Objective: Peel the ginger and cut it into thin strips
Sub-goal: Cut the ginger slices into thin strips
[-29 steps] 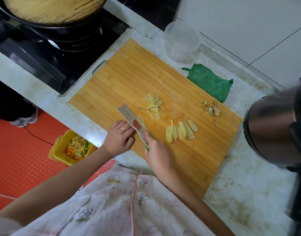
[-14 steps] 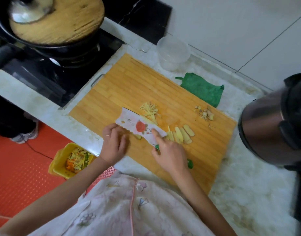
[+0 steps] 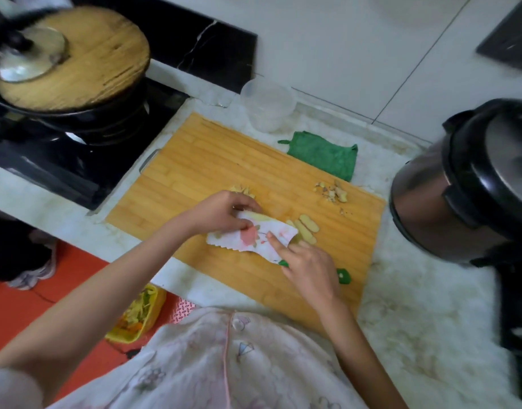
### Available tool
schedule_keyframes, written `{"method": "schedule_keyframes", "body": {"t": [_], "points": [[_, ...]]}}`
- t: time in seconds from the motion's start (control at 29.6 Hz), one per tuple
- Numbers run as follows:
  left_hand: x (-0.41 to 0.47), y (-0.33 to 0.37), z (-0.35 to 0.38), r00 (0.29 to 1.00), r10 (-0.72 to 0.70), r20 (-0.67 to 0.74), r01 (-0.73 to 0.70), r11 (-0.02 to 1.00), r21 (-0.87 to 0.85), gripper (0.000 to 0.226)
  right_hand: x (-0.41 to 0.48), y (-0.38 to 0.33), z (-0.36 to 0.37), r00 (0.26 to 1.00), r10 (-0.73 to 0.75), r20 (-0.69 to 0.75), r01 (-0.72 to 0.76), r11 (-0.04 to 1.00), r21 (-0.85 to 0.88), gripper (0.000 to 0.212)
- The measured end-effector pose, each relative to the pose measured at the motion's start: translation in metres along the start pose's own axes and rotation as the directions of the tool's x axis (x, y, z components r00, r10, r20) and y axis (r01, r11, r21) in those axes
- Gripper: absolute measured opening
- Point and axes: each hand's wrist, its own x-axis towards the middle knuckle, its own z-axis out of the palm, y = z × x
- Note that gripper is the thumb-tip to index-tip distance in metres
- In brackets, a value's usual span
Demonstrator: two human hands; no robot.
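On the bamboo cutting board (image 3: 212, 160), my right hand (image 3: 310, 270) grips the green handle (image 3: 343, 276) of a knife. Its index finger lies along the white, flower-printed blade (image 3: 254, 236), which is turned flat side up over the board. My left hand (image 3: 221, 214) has fingers and thumb curled at the blade's far edge, pinching pale ginger pieces (image 3: 255, 216) lying there. Several peeled ginger slices (image 3: 307, 227) lie just right of the blade. A heap of ginger strips (image 3: 243, 190) peeks out behind my left hand. Peel scraps (image 3: 332, 193) sit further right.
A black wok with a wooden lid (image 3: 71, 60) stands on the stove at the left. Behind the board are a clear plastic tub (image 3: 267, 104) and a green cloth (image 3: 323, 154). A steel cooker (image 3: 466, 184) stands at the right. A yellow scrap bin (image 3: 138, 314) sits on the red floor.
The blade went from on edge to flat side up. My left hand moved from the board's near edge up to the blade's far edge.
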Motion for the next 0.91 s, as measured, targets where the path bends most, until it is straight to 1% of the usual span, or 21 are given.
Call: {"method": "schedule_keyframes", "body": {"t": [0.07,0.14,0.17,0.24,0.34,0.41,0.47,0.57,0.64,0.71,0.81,0.84,0.88,0.91], "points": [[0.006,0.003,-0.004,0.998,0.01,0.067,-0.009,1.0,-0.02,0.026,-0.005,0.005,-0.001,1.0,-0.012,-0.01,0.012,1.0,0.012,0.082],[0.01,0.005,-0.002,0.994,0.019,0.111,-0.021,1.0,0.013,0.025,-0.009,0.007,-0.001,1.0,-0.015,0.003,0.015,1.0,0.015,0.082],[0.012,0.005,0.0,0.995,0.018,0.096,-0.02,0.999,0.025,0.021,-0.012,0.007,-0.001,1.0,-0.015,0.008,0.015,1.0,0.016,0.083],[0.015,-0.001,0.0,1.0,-0.016,0.016,0.016,1.0,0.008,0.018,-0.016,0.007,0.001,1.0,-0.019,0.022,0.018,0.999,0.036,0.084],[0.022,-0.009,-0.008,0.991,-0.088,-0.097,0.09,0.996,0.009,0.025,-0.022,0.012,0.001,1.0,0.005,0.017,-0.006,0.999,0.048,0.084],[0.026,-0.015,-0.012,0.982,-0.134,-0.133,0.14,0.989,0.041,0.021,-0.028,0.015,0.002,0.999,0.047,0.009,-0.047,0.997,0.054,0.083],[0.027,-0.021,-0.013,0.979,-0.147,-0.138,0.153,0.988,0.029,0.016,-0.036,0.016,0.002,0.994,0.108,-0.021,-0.105,0.99,0.089,0.081],[0.024,-0.025,-0.012,0.982,-0.103,-0.158,0.112,0.992,0.049,0.007,-0.041,0.015,-0.001,0.975,0.215,-0.055,-0.201,0.961,0.188,0.079],[0.025,-0.026,-0.011,0.97,-0.091,-0.224,0.107,0.993,0.059,0.007,-0.041,0.014,-0.003,0.95,0.305,-0.068,-0.281,0.928,0.245,0.078],[0.024,-0.025,-0.009,0.953,-0.067,-0.295,0.085,0.995,0.048,0.013,-0.039,0.013,-0.002,0.914,0.401,-0.066,-0.363,0.878,0.311,0.077],[0.017,-0.026,-0.001,0.897,0.035,-0.441,0.025,0.991,0.129,0.019,-0.038,0.013,0.0,0.87,0.49,-0.053,-0.429,0.807,0.406,0.068],[0.011,-0.026,0.003,0.888,0.066,-0.455,0.015,0.985,0.171,0.019,-0.038,0.013,0.0,0.853,0.52,-0.041,-0.453,0.777,0.438,0.064],[0.004,-0.025,0.008,0.897,0.102,-0.429,-0.006,0.976,0.219,0.017,-0.039,0.013,0.002,0.833,0.553,-0.025,-0.478,0.741,0.471,0.059],[-0.006,-0.024,0.014,0.921,0.142,-0.363,-0.041,0.962,0.271,0.016,-0.039,0.014,0.004,0.814,0.581,-0.009,-0.495,0.702,0.513,0.055]]}}
